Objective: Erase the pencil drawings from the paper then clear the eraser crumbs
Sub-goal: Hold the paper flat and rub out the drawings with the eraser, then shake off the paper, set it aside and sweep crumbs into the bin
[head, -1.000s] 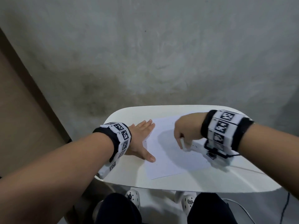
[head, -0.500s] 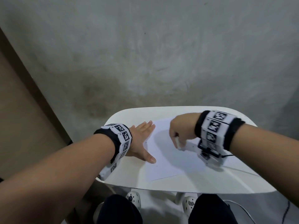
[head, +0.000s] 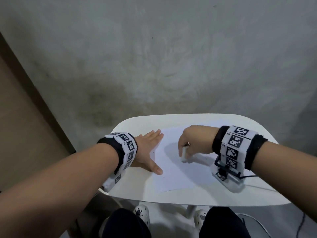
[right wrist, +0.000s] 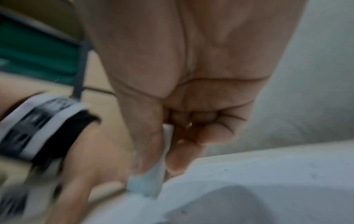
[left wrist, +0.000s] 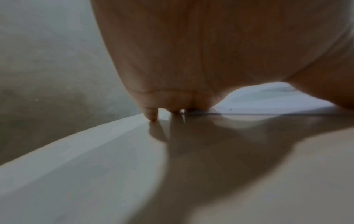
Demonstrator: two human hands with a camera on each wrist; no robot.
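A white sheet of paper (head: 175,170) lies on the small white table (head: 197,194). My left hand (head: 149,148) lies flat with straight fingers on the paper's left edge, thumb spread toward me. My right hand (head: 190,145) pinches a white eraser (head: 184,154) between thumb and fingers, its lower end down on the middle of the paper. The right wrist view shows the eraser (right wrist: 153,174) clamped between thumb and fingers, blurred by motion, tip on the paper (right wrist: 249,181). Faint dark specks sit on the paper (left wrist: 268,104) in the left wrist view.
The table's rounded edges (head: 123,124) drop off to a grey concrete floor (head: 154,57). A thin cable (head: 248,176) runs from the right wrist camera across the table's right side. My knees and white shoes (head: 140,212) sit under the near edge.
My right hand has slid the eraser leftward across the paper, toward the left hand. The left hand has stayed flat on the paper's edge.
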